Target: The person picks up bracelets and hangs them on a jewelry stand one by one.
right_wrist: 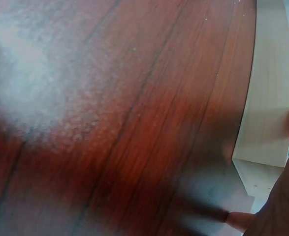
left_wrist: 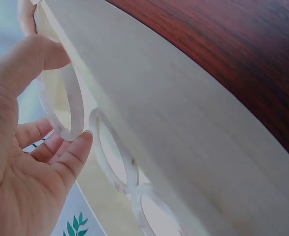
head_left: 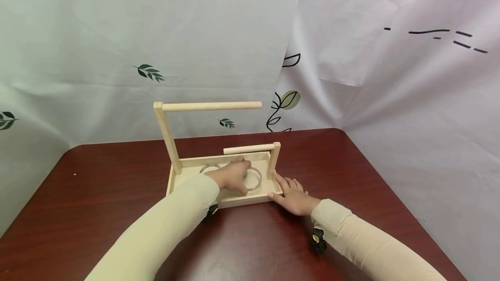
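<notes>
A pale wooden jewelry stand has a shallow tray base and two upright posts, each bearing a round bar. My left hand reaches down into the tray and holds a pale, translucent bangle. In the left wrist view, thumb and fingertips meet opposite sides of this bangle. Two more bangles lie beside it along the tray wall. At the stand's right front corner, my right hand holds the base, thumb at the front rim and fingers along the end wall, some reaching down to the table.
The tall left post carries a long bar pointing right. A lower, shorter bar points left from the right post, just behind my left hand. The stand sits on a dark red wooden table, with a white printed cloth hanging behind.
</notes>
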Action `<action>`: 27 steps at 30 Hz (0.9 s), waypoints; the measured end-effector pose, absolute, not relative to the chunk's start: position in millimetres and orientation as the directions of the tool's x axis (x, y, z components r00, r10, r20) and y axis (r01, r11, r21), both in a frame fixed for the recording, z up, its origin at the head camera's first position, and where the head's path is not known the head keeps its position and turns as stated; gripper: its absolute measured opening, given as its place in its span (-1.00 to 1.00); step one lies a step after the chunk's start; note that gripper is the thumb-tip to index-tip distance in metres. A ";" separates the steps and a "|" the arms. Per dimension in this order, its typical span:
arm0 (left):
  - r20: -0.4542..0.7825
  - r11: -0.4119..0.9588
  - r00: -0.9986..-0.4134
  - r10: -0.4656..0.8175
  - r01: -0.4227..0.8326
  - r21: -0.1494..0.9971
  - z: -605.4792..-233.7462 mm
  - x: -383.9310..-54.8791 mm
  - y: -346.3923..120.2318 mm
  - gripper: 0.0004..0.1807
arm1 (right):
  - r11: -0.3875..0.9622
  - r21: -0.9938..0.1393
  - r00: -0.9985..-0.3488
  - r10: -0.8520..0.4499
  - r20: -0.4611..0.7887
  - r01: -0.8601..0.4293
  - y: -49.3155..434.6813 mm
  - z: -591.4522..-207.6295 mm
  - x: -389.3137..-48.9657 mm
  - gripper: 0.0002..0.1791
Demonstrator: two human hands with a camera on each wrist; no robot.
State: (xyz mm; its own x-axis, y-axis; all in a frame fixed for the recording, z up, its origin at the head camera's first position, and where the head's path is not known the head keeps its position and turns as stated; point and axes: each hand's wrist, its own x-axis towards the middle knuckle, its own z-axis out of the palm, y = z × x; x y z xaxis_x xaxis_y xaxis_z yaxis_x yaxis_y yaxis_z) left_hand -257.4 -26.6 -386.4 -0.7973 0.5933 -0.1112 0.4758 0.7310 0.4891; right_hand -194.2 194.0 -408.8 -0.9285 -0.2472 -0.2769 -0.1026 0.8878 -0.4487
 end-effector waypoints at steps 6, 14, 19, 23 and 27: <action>-0.087 0.721 -0.806 0.585 0.468 0.511 -381.1 -255.2 -39.7 -0.22 | 0.883 -0.458 -0.931 -0.251 -0.265 -0.108 194.0 -407.7 -195.0 -0.17; -0.079 0.729 -0.821 0.565 0.453 0.514 -379.7 -257.3 -55.9 -0.24 | 0.881 -0.460 -0.933 -0.249 -0.260 -0.107 193.7 -408.6 -194.2 -0.18; -0.023 0.709 -0.818 0.575 0.483 0.514 -379.9 -258.0 -68.0 -0.30 | 0.883 -0.456 -0.933 -0.250 -0.260 -0.110 193.6 -410.4 -194.3 -0.17; -0.010 0.710 -0.840 0.543 0.453 0.539 -378.1 -256.0 -77.7 -0.25 | 0.889 -0.446 -0.931 -0.246 -0.268 -0.107 194.0 -411.7 -194.0 -0.16; 0.000 0.715 -0.861 0.509 0.422 0.558 -374.0 -253.0 -86.2 -0.20 | 0.890 -0.444 -0.931 -0.245 -0.272 -0.104 194.6 -411.5 -193.3 -0.16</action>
State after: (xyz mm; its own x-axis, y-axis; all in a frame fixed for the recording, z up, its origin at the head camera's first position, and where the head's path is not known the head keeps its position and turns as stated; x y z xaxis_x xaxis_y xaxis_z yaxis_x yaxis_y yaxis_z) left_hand -253.0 -86.2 -374.0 -0.8610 0.5086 0.0001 0.4222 0.7146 0.5577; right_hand -193.3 194.6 -411.5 -0.9306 -0.2448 -0.2721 -0.1044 0.8901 -0.4437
